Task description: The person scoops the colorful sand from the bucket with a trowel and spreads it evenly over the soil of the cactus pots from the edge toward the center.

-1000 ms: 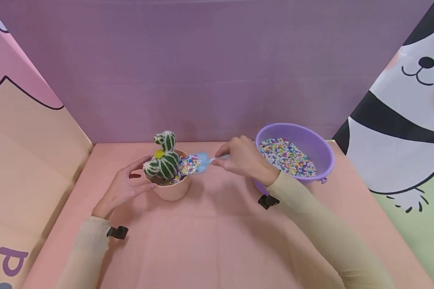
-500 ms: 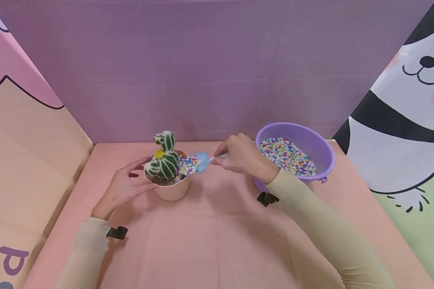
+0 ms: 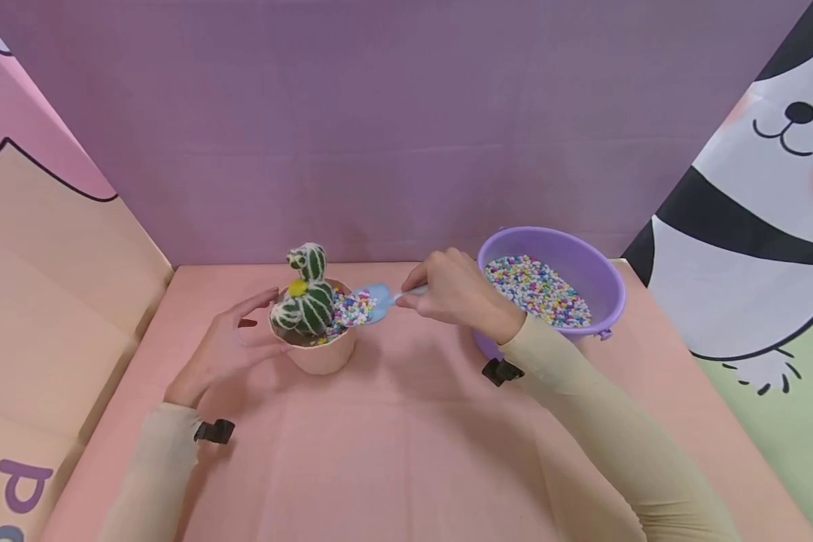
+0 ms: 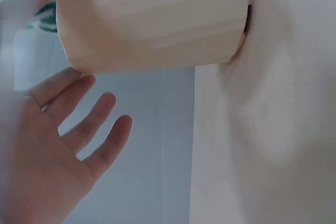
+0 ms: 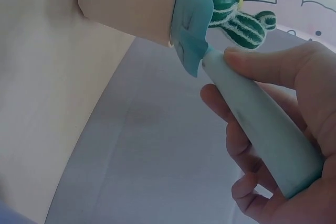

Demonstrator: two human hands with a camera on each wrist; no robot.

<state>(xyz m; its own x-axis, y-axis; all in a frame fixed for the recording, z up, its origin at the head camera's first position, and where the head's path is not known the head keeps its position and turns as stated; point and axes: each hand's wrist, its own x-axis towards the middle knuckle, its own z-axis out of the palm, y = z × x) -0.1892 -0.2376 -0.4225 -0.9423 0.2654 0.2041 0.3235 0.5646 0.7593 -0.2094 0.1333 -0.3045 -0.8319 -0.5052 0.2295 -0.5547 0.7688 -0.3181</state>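
A peach flowerpot [image 3: 321, 356] with a fuzzy green toy cactus [image 3: 315, 307] stands left of centre on the pink surface. My left hand [image 3: 222, 346] spreads its thumb and fingers about the pot's left side, fingers fairly straight, fingertips [image 4: 86, 80] at its edge in the left wrist view. My right hand [image 3: 455, 290] grips the pale blue handle of a small shovel [image 5: 262, 124], thumb along the top. Small colourful beads [image 3: 359, 307] lie on the shovel's blade, which overlaps the pot's right rim. More beads show inside the pot beside the cactus.
A purple bucket [image 3: 603, 290] holding many coloured beads [image 3: 538, 290] stands at the right, behind my right forearm. A purple cloth wall [image 3: 406, 150] closes off the back. Printed panels flank both sides, a panda [image 3: 752, 248] on the right one.
My left hand has eased slightly left, away from the pot's front rim. The right hand and the shovel stay almost still at the pot's right rim.
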